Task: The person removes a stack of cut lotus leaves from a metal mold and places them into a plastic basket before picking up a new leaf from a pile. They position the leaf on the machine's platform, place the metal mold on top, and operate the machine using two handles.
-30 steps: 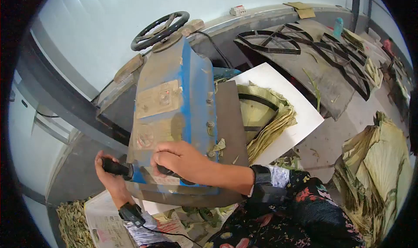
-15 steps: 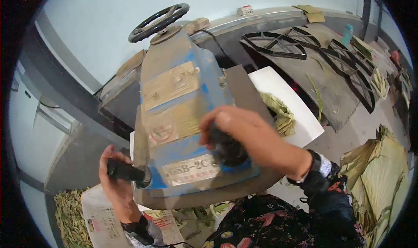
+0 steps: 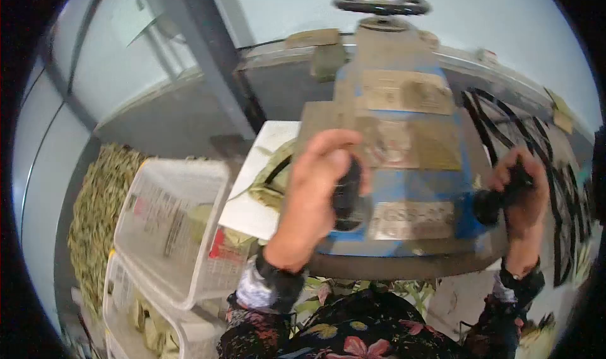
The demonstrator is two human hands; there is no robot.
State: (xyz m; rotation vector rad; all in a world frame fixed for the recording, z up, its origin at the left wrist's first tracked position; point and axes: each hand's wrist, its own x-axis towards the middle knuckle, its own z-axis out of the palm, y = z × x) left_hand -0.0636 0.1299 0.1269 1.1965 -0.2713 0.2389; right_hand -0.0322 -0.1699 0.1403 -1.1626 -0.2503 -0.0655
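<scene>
A dusty blue machine head (image 3: pixel 404 188) with metal plates stands before me, marked with a GSB-2C label (image 3: pixel 413 220). My left hand (image 3: pixel 309 195) is wrapped round the upright black handle (image 3: pixel 348 198) at its left front corner. At the right corner, my right hand (image 3: pixel 525 198) is closed round another black handle (image 3: pixel 495 202), somewhat blurred. A bundle of pale green leaves (image 3: pixel 271 182) lies on a white board (image 3: pixel 243 211) to the left of the machine head, partly hidden by my left forearm.
Two white plastic crates (image 3: pixel 211 233) stand at left, with leaves inside. Behind them lies a large heap of dried leaves (image 3: pixel 104 214). A black handwheel (image 3: pixel 382 4) tops the machine near the wall. Black metal frames (image 3: pixel 524 125) lie at right.
The view has turned left, bringing the crates into sight. The machine head has swung right, so the leaf bundle shows on its left instead of its right. Both hands remain at the handles.
</scene>
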